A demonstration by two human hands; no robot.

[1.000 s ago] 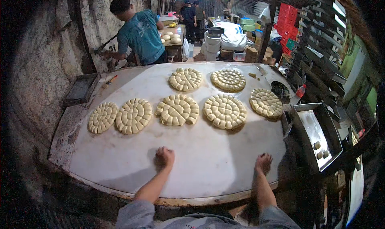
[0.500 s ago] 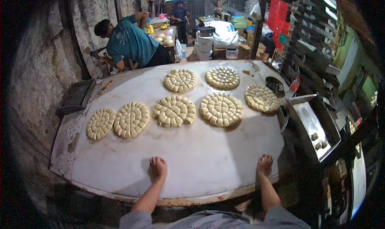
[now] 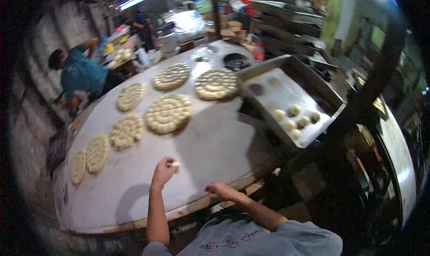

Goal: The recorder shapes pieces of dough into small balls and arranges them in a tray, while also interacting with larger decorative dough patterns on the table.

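Observation:
Between the fingers of my left hand (image 3: pixel 164 172), just above the table, is a small pale dough ball (image 3: pixel 176 167). My right hand (image 3: pixel 219 190) hovers by the table's near edge, fingers bent and smeared by motion; nothing can be made out in it. Beyond my hands, several round slabs of dough scored into pieces lie on the white table (image 3: pixel 215 139). The nearest large dough round (image 3: pixel 168 113) has a neat ring of pieces, while the dough round beside it (image 3: pixel 126 131) has a broken edge.
To the right, a deep metal tray (image 3: pixel 280 88) overlaps the table's corner, holding several dough balls (image 3: pixel 303 121). A dark round opening or pan (image 3: pixel 236 61) sits behind it. A co-worker in a teal shirt (image 3: pixel 85 72) bends at far left. A dark post (image 3: pixel 371 72) slants at right.
The view has swung right, bringing the tray closer to the middle. My left hand, a fist on the table before, now holds a dough ball. My right hand has come nearer to the left.

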